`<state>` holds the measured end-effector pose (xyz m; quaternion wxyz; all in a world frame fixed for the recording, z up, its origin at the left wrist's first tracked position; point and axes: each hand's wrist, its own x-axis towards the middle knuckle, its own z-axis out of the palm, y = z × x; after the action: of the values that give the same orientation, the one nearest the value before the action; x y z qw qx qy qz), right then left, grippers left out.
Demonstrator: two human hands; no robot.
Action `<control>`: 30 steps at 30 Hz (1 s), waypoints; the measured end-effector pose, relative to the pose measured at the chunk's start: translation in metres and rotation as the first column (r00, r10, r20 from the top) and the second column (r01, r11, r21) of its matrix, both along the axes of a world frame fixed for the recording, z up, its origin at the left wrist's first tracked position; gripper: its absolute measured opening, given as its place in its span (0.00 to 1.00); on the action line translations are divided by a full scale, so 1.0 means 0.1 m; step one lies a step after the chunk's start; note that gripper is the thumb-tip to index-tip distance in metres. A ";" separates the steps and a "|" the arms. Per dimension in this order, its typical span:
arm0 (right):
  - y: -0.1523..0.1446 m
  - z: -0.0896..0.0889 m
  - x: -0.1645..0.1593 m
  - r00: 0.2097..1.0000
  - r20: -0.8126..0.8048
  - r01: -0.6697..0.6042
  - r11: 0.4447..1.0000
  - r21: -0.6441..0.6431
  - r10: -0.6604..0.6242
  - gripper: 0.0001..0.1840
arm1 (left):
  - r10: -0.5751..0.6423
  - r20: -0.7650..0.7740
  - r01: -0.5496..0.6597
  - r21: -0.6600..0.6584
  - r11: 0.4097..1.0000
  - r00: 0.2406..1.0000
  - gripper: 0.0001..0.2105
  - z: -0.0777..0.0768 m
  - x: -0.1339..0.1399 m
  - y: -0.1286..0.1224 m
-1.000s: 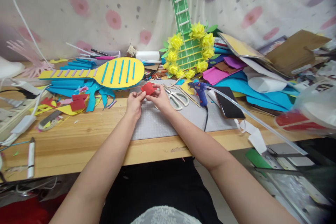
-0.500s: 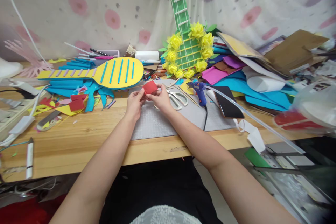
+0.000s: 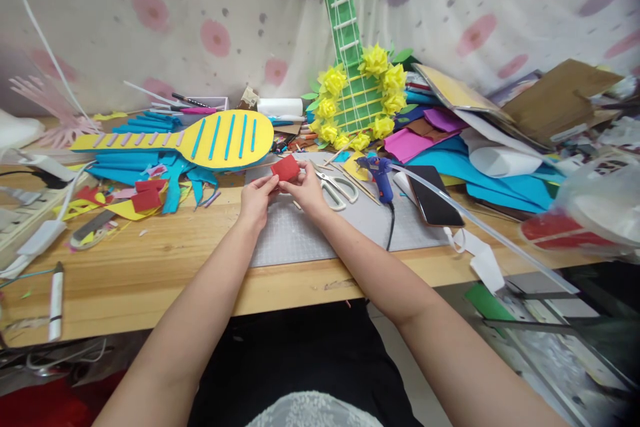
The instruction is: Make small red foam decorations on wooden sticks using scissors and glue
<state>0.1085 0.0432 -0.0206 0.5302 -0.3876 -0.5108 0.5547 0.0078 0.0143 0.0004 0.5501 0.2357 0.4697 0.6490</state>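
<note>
A small red piece of paper (image 3: 285, 168) is pinched between both my hands over the grey cutting mat (image 3: 295, 240). My left hand (image 3: 256, 200) grips its lower left edge, thumb on top. From the other side my right hand (image 3: 306, 190) has its fingers closed on the right and lower edge. Pale-handled scissors (image 3: 337, 190) lie on the mat just right of my right hand. Farther right is a blue glue gun (image 3: 382, 180). The yellow guitar-shaped cutout (image 3: 225, 140) with blue strips lies beyond my left hand.
A green paper guitar (image 3: 357, 103) with yellow flowers leans at the back. Coloured paper sheets (image 3: 490, 170) are piled at the right, near a phone (image 3: 434, 197). Scraps (image 3: 145, 197) and a power strip (image 3: 20, 233) lie left. A white marker (image 3: 57, 303) is near the front edge.
Both hands stay in nearly the same place. The red paper is tilted slightly differently between the fingers.
</note>
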 end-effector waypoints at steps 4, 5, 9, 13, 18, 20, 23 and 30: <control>-0.02 0.15 0.14 0.976 0.219 0.001 0.997 0.074 -0.017 0.29 | 0.026 0.016 -0.025 -0.017 1.000 1.000 0.07 0.04 -0.06 -0.01; -0.01 0.21 0.21 0.943 0.330 0.007 0.995 0.102 -0.040 0.26 | 0.029 0.012 -0.028 -0.018 0.999 1.000 0.07 0.05 -0.08 -0.01; 0.02 0.50 0.59 0.525 0.846 -0.055 0.988 0.144 -0.095 0.12 | 0.056 -0.021 -0.056 -0.006 0.998 0.998 0.07 0.04 -0.18 0.00; 0.02 0.65 0.85 -0.036 0.998 -0.048 0.998 0.043 -0.044 0.16 | 0.114 -0.130 -0.110 0.038 0.993 0.985 0.08 -0.01 -0.23 0.03; -0.04 0.56 0.88 -0.206 0.978 -0.064 0.998 0.029 -0.042 0.28 | 0.144 -0.321 -0.109 0.124 0.986 0.936 0.10 -0.07 -0.24 0.05; -0.05 0.52 0.86 -0.212 0.977 -0.045 0.999 0.019 -0.028 0.29 | 0.147 -0.365 -0.098 0.148 0.984 0.919 0.12 -0.09 -0.24 0.05; -0.03 0.52 0.86 -0.220 0.975 -0.030 0.999 -0.026 0.019 0.26 | 0.107 -0.341 -0.058 0.150 0.987 0.934 0.13 -0.09 -0.26 0.04; 0.00 0.64 1.04 -0.006 0.999 -0.068 0.997 -0.036 0.035 0.16 | -0.047 -0.389 0.107 0.134 0.985 0.920 0.11 -0.06 -0.34 0.03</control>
<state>0.2120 0.0429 0.0437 -0.0038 -0.6412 -0.7562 0.1301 -0.0266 0.0175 -0.0052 0.4530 0.4181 0.5075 0.6020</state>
